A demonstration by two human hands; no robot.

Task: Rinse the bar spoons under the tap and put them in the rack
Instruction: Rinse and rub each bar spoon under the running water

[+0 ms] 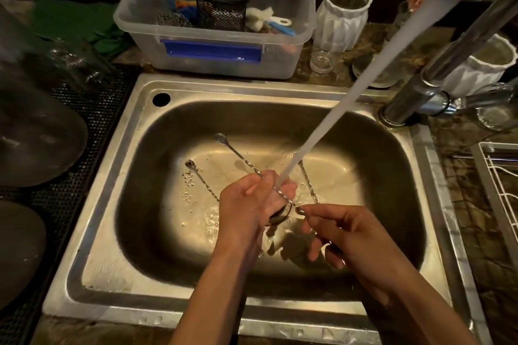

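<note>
Meanwhile, over the steel sink (117, 232), tap water (350, 92) strikes a twisted bar spoon (283, 197) held mid-basin. The left hand (252, 204) curls its grip round the stem; the right hand (344, 232) pinches the near end. Two more spoons (206, 187) lie on the basin floor. Turning the stem under the stream would likely rinse every side before moving to the rack (501, 190) at the counter's right edge.

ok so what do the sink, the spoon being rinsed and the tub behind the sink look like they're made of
Sink: looks like stainless steel, brushed and scuffed, with dull grey reflections.
Bar spoon in both hands: shiny silver metal, likely steel, with a twisted stem that glints.
Tub: clear plastic, since its contents show through the walls, with a blue latch on the front.
</note>
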